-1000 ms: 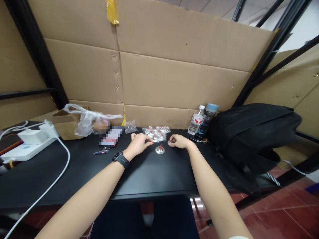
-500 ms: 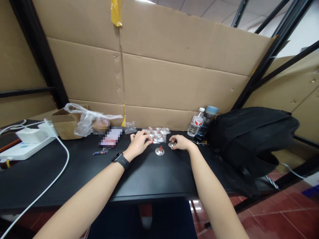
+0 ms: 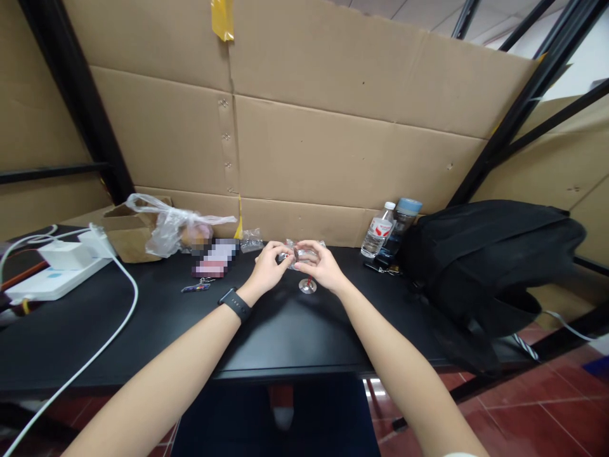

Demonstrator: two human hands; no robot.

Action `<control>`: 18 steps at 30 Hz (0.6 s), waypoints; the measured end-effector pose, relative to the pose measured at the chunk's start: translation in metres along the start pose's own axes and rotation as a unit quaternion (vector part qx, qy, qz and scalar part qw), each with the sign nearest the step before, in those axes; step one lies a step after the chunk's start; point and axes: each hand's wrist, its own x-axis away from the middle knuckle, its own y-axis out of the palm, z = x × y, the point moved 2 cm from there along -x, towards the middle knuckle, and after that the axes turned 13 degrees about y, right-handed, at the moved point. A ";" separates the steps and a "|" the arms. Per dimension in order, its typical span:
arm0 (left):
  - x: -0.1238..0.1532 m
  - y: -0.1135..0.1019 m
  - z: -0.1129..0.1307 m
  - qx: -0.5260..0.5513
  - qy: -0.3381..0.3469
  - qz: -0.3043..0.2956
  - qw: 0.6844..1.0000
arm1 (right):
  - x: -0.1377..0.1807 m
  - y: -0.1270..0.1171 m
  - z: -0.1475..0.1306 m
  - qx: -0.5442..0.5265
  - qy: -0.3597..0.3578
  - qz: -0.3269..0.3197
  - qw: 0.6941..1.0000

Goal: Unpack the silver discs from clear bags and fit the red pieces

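Observation:
My left hand (image 3: 269, 266) and my right hand (image 3: 324, 266) meet above the black table, fingers bent inward. Between their fingertips is a small shiny disc (image 3: 288, 258), mostly covered by the fingers. The left fingers pinch at its left side; any small red part there is too hidden to make out. The right thumb and fingers close on the disc from the right. Just below the right hand, a round silver disc with a red hook (image 3: 307, 286) stands on the table. Behind the fingers, clear packets are mostly hidden.
A clear plastic packet (image 3: 252, 240), a phone-like blurred item (image 3: 216, 258) and a plastic bag (image 3: 166, 228) lie left. To the right stand a water bottle (image 3: 379, 230), a blue-capped bottle (image 3: 402, 225) and a black backpack (image 3: 490, 266). A power strip (image 3: 61, 276) and white cable are far left.
My right hand has lifted the silver disc off the table and carried it left to my left hand. My left hand has shifted slightly. The other disc stays on the table.

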 end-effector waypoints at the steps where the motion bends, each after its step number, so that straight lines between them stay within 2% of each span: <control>1: 0.000 0.000 0.002 -0.006 0.000 0.003 1.000 | 0.001 0.003 0.000 -0.008 0.001 0.003 1.000; 12: 0.002 -0.004 0.013 -0.058 -0.001 -0.003 0.998 | 0.001 0.009 0.003 -0.022 0.014 0.007 1.000; 18: 0.003 -0.002 0.011 -0.013 -0.003 0.010 1.000 | 0.001 0.013 0.005 -0.013 0.007 0.051 0.999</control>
